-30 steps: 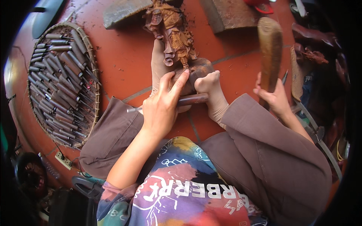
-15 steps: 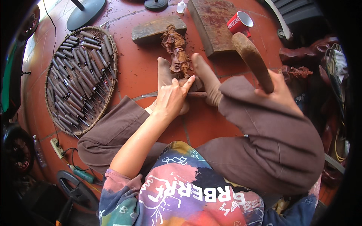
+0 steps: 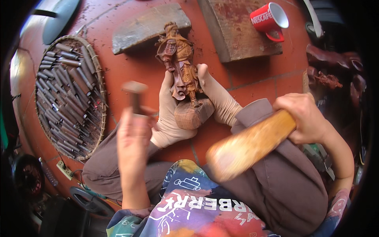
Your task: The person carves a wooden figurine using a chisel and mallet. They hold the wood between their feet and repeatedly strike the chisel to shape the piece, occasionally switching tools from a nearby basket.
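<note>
A carved wooden figurine [image 3: 179, 59] of a robed person stands between my sock-covered feet [image 3: 167, 122], its block-like base [image 3: 193, 113] held between the soles. Left of it, my left hand [image 3: 134, 138] is blurred and closed around what looks like a wood chisel [image 3: 135, 94]. The chisel's dark handle, with a wider flat top, sticks up out of the fist; its blade is hidden. At the right, my right hand [image 3: 306, 118] grips the thick wooden mallet [image 3: 252, 146], which slants down leftward over my right leg. Both hands are apart from the figurine.
A round woven tray [image 3: 102, 79] at the left holds several chisels. Behind the figurine lie a worn wooden block [image 3: 150, 29] and a larger one [image 3: 233, 39] bearing a red mug [image 3: 268, 19]. Dark red carved wood [image 3: 333, 59] stands at the far right.
My left hand has left the figurine's base and moved left, now holding the chisel. The mallet has swung from upright to lying low and slanted. My view has shifted closer to the figurine.
</note>
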A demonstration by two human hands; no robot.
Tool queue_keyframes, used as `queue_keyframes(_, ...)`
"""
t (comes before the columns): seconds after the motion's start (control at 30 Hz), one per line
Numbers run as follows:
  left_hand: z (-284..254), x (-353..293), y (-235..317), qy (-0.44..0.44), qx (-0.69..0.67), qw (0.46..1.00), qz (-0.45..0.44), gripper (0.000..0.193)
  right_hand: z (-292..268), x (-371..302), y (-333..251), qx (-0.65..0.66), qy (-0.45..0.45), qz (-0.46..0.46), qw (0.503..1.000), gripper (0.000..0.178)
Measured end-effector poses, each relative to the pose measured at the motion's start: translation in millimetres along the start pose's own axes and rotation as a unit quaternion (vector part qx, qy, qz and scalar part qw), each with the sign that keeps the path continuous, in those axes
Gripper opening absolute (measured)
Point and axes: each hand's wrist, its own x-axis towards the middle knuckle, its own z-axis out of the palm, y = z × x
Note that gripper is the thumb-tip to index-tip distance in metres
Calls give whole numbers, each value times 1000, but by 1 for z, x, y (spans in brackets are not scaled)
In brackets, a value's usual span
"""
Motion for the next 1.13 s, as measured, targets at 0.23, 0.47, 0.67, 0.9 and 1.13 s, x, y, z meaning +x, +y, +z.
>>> queue_keyframes(0.23, 19, 28, -3, 192, -196, 959, 68, 27, 22, 18, -15, -12, -83, -54, 995, 29)
queue_keyframes(0.47, 37, 30, -58, 244, -87, 944, 204, 42, 24, 20, -25, -37, -90, -49, 994, 27)
queue_keyframes(0.67, 57, 32, -67, 229, -9, 937, 263, 32, 23, 22, -21, -45, -99, -64, 992, 28)
queue_keyframes(0.9, 64, 33, -58, 229, 232, 911, 252, 14, 27, 17, -20, -56, -87, -96, 990, 26)
queue_keyframes(1.13, 58, 36, -44, 189, 290, 909, 233, 18, 25, 14, -18, -69, -88, -105, 988, 26)
